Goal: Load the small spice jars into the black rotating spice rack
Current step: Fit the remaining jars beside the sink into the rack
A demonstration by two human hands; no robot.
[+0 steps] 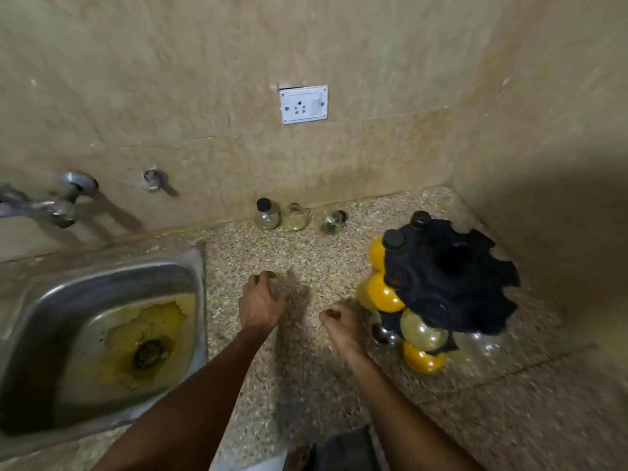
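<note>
Two forearms are seen entering from the near edge, both reaching over the speckled tabletop [306, 385]. Left hand [261, 300] is held just above the surface w/ fingers loosely curled downward, nothing gripped. Right hand [339, 326] is curled more tightly, thumb uppermost, close beside the lower tier of the black rotating spice rack [448, 277]; whether anything is pinched in it cannot be told, as the frame is blurred there. Rack is judged part-loaded: yellow-filled jars [384, 294] and a pale clear one [419, 329] are seated on the side facing the hands, two black caps [394, 240] show at the top, and several notches on the far rim appear unfilled. Step in hand is judged to be between placements, approx. mid-task. Further back, three small spice jars [295, 217] are left against the wall, well apart from the hands: one upright w/ black cap, one beside it, one tipped on its side. Next move is expected to call for a reach fwd to these, a grip round one jar's body, and the rack possibly being turned so an empty notch is presented. Steel sink [190, 266] lies left.
</note>
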